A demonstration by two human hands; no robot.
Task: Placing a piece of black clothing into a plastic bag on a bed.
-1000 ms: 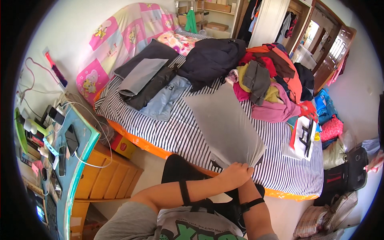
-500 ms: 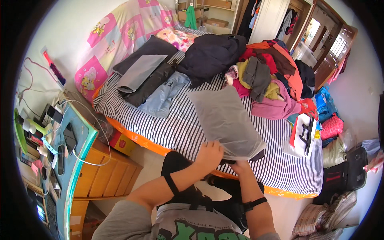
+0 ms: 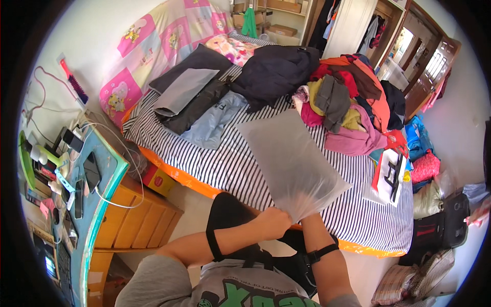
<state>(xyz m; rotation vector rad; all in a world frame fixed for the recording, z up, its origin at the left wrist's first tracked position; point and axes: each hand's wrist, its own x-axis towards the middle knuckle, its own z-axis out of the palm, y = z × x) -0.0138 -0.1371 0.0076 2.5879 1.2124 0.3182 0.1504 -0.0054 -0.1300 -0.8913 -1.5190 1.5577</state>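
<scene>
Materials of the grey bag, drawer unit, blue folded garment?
Grey bag: likely thin plastic film, frosted finish; creases fan from the left hand and the right hand shows dimly through.
Drawer unit: likely wood or veneer, perhaps varnished, judging by its orange-brown tone.
Blue folded garment: probably smooth synthetic fabric, slight sheen along its wrinkles; exact fibre unclear.

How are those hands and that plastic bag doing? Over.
Left hand closed on near edge of plastic bag. Right hand shows through it, grip unclear. Bag over striped bed, clothes pile beyond.
</scene>
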